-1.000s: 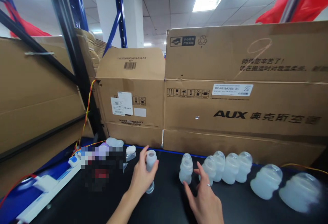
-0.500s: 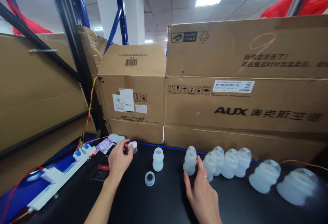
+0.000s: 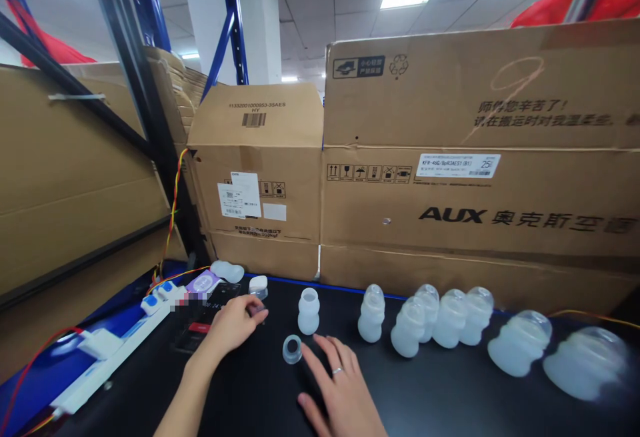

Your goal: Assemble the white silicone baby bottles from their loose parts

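My left hand [image 3: 231, 325] rests on the black table [image 3: 450, 397], its fingertips pinched on a small clear piece [image 3: 259, 309] just below a white cap [image 3: 258, 284]. My right hand [image 3: 339, 391] lies flat with fingers spread and holds nothing. Its fingertips are beside a clear threaded ring [image 3: 293, 349]. An uncapped translucent bottle [image 3: 309, 311] stands upright just behind the ring. To the right stands a row of several capped bottles [image 3: 371, 313], ending in two larger ones [image 3: 520, 343].
Big cardboard boxes [image 3: 450, 217] wall off the back of the table. A white power strip [image 3: 155, 300] with red and yellow wires and a dark device [image 3: 200, 327] lie at the left. A blue rack upright [image 3: 233, 23] rises behind.
My left hand pulled back from the white cap toward me and closed on a small clear piece. My right hand moved left from the capped bottles to the ring.
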Available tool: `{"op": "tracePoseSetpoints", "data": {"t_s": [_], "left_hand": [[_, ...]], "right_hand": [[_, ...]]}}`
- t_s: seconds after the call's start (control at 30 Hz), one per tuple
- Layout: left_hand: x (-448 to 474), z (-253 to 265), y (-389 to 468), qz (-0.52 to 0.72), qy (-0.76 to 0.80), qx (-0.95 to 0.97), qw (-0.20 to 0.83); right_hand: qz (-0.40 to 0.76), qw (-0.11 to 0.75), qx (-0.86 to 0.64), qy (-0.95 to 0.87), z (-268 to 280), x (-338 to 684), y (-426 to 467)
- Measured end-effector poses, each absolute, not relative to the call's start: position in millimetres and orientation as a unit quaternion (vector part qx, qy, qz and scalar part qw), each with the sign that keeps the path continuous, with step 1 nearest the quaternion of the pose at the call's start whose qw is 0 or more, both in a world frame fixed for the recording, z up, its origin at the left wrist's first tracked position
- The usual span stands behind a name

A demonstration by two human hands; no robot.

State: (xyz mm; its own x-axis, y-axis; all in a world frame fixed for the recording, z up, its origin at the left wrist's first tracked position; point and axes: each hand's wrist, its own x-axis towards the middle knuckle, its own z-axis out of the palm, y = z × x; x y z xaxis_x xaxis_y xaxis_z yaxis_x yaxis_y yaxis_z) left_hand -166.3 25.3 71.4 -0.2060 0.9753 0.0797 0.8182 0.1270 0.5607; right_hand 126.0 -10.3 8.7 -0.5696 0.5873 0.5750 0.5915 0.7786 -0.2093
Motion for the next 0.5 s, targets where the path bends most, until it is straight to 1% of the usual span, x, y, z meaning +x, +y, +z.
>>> {"op": "tracePoseSetpoints", "data": {"t_s": [0.07, 0.13, 0.3, 0.43, 0.5], "left_hand": [[-158, 66, 29, 0.282, 0.696, 0.628, 0.203], [-149, 60, 32, 0.307, 0.668, 0.635, 0.235], [-132, 48, 35, 0.347, 0.638, 0.629, 0.277], [-127, 51, 34, 0.347, 0.604, 0.627, 0.348], [-127, 54, 33, 0.343, 0.58, 0.628, 0.39]], "right_hand": [[-0.011, 0.307, -0.325, -0.895, 8, 116, -10], [-0.02, 0.311, -0.331, -0.89, 5, 112, -8], [-0.01, 0.365, -0.335, -0.869, -11, 111, 2], [-0.004, 0.427, -0.302, -0.852, -22, 108, 11], [-0.01, 0.43, -0.295, -0.853, -20, 111, 12]]}}
